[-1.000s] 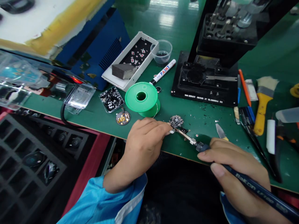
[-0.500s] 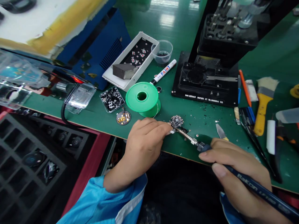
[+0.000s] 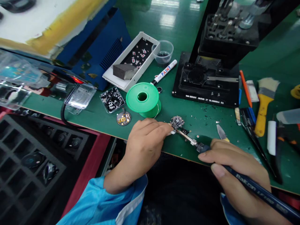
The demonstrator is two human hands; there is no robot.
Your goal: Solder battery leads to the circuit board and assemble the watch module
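My left hand (image 3: pixel 146 139) is closed, thumb and fingers pinched at the near left edge of a small round circuit board (image 3: pixel 177 122). Its fingertips and part of the grip are hidden. A thin wire from the green solder spool (image 3: pixel 142 97) runs down behind this hand; whether the fingers also hold it, I cannot tell. My right hand (image 3: pixel 239 172) grips a dark blue soldering iron (image 3: pixel 255 189). The iron's metal tip (image 3: pixel 186 136) points up-left and meets the board's lower edge, close to my left fingertips. A second round board (image 3: pixel 123 118) lies left of my left hand.
Behind the spool are a paint marker (image 3: pixel 166 72), a white tray (image 3: pixel 131 81) and a clear cup (image 3: pixel 162 53). A black press stand (image 3: pixel 203 93) rises at the back. On the right lie a brush (image 3: pixel 264 106) and tweezers (image 3: pixel 257 147). A foam tray (image 3: pixel 30 184) is lower left.
My right hand and the soldering iron have shifted very slightly left. My left hand and the circuit board stay in place.
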